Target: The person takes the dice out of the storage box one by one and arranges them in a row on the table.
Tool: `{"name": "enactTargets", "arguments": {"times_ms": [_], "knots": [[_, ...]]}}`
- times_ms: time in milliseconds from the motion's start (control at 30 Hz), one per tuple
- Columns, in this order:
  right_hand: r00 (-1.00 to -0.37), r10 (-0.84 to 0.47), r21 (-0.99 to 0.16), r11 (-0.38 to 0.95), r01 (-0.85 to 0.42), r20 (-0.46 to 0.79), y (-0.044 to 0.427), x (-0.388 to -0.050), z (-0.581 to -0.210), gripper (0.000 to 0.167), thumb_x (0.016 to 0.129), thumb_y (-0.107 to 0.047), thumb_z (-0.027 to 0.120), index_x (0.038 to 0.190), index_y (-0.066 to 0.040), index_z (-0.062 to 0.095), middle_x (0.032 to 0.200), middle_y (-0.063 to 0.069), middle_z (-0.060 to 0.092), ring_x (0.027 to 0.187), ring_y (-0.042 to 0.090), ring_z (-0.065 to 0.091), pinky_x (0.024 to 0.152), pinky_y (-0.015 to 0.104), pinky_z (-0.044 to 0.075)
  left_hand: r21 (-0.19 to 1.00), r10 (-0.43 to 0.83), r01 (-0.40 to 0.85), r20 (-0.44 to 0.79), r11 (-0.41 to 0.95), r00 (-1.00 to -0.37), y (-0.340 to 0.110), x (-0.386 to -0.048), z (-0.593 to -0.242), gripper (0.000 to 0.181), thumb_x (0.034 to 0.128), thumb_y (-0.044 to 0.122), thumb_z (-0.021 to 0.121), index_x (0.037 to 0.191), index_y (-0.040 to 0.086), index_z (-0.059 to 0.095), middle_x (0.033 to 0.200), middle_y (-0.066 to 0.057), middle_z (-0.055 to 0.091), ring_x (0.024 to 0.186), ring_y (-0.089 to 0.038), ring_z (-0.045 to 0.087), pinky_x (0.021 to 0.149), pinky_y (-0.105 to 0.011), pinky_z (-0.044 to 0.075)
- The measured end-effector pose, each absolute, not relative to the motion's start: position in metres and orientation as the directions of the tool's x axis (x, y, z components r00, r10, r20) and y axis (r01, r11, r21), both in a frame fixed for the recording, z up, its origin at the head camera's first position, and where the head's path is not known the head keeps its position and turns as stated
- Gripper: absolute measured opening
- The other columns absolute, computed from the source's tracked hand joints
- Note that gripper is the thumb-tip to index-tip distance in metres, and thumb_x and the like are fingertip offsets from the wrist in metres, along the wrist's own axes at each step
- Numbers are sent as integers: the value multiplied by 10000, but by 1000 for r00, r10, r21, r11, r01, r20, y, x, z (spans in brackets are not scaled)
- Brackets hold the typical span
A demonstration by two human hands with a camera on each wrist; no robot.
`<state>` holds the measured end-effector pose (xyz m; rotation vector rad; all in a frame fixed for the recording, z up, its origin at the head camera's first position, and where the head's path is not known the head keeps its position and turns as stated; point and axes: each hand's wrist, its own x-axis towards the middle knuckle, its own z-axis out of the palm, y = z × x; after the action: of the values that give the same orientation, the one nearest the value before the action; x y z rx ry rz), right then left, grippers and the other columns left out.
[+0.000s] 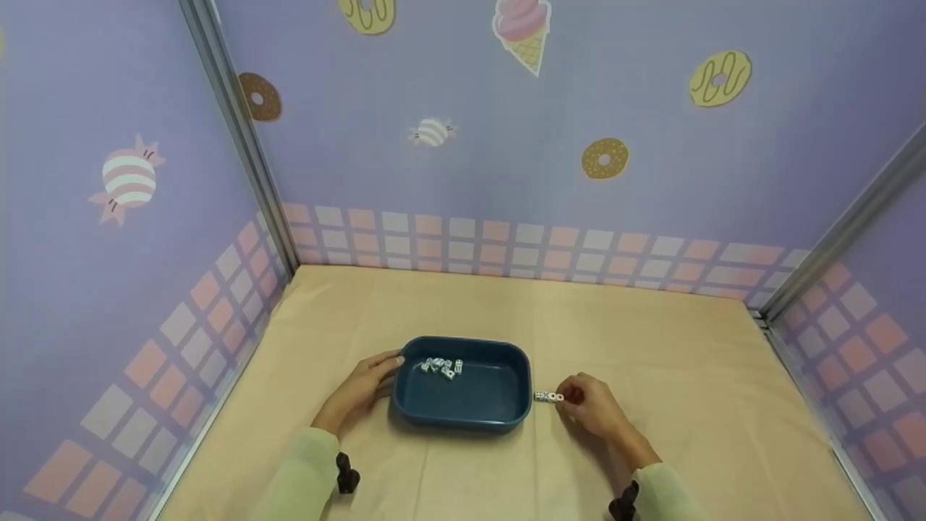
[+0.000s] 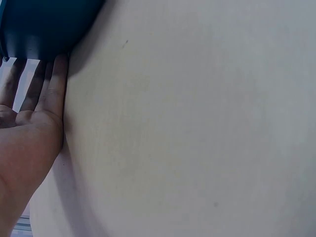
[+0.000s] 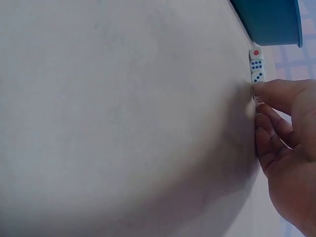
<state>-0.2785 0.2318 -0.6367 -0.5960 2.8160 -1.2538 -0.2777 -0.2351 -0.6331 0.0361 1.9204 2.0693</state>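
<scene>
A dark blue rectangular tray (image 1: pixel 463 421) stands on the table with several white dice (image 1: pixel 443 367) in its back left part. My left hand (image 1: pixel 365 383) rests against the tray's left side; its fingers (image 2: pixel 55 89) reach out straight to the wall in the left wrist view. Right of the tray, a short row of white dice (image 3: pixel 256 65) runs outward from beside its wall. My right hand (image 1: pixel 593 407) pinches the outer die of this row between thumb and fingers, which partly cover it. Red and blue pips show on the dice in the right wrist view.
A light cloth (image 1: pixel 636 333) covers the table. Purple panels (image 1: pixel 463 181) with printed sweets and a checkered band stand at the back and both sides, joined by metal posts (image 1: pixel 246 137) at the corners.
</scene>
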Motion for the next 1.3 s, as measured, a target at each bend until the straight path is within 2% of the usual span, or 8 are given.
{"name": "enactTargets", "arguments": {"times_ms": [233,400,567,667,867,1067,1300], "knots": [[-935,-334,-738,600,-309,120,229,-285,-619,188,902,8,809,1070,12,724,943,66,693,843,181,623,728,273,541,976,221,-214,-202,-30,-954,-236,-276,-632,585,1097,341,610,1585,47,476,1562,-175,540,1419,-323,549,1098,-420,514],[-940,-266,-773,543,-329,213,212,-290,-599,179,921,-8,806,1083,11,733,956,49,708,883,195,665,800,320,577,977,239,-210,-199,-22,-950,-237,-278,-634,587,1098,350,607,1584,48,478,1573,-180,525,1425,-333,542,1095,-422,516],[-909,-253,-782,465,-415,332,180,-296,-584,167,900,-3,827,1046,2,745,918,36,708,852,199,675,753,323,585,976,241,-215,-204,-20,-949,-237,-279,-635,599,1094,364,613,1591,60,474,1581,-177,517,1429,-329,538,1098,-415,514],[-894,-267,-780,440,-445,359,158,-298,-579,158,900,-15,833,1033,4,750,909,28,710,849,196,676,740,322,585,977,237,-210,-197,-28,-951,-237,-278,-636,606,1091,356,621,1588,45,472,1579,-186,517,1432,-337,533,1092,-419,519],[-894,-298,-781,442,-441,335,118,-303,-579,173,911,-50,833,1065,-20,760,948,27,722,871,184,666,778,306,571,975,219,-216,-200,-47,-955,-237,-279,-637,619,1068,364,661,1571,42,497,1569,-183,528,1435,-338,528,1090,-418,520],[-902,-307,-802,429,-416,304,85,-306,-587,256,934,-53,808,1162,39,736,995,74,728,898,183,672,803,307,583,971,197,-232,-216,-61,-956,-238,-279,-636,602,1051,366,689,1548,63,535,1557,-165,544,1427,-325,537,1083,-423,524],[-891,-322,-786,434,-440,321,60,-305,-602,282,938,-54,803,1194,39,729,1058,116,722,951,238,719,846,381,612,967,220,-240,-216,-87,-951,-237,-279,-636,597,1055,359,683,1552,65,532,1554,-154,551,1401,-298,568,1059,-397,543]]}}
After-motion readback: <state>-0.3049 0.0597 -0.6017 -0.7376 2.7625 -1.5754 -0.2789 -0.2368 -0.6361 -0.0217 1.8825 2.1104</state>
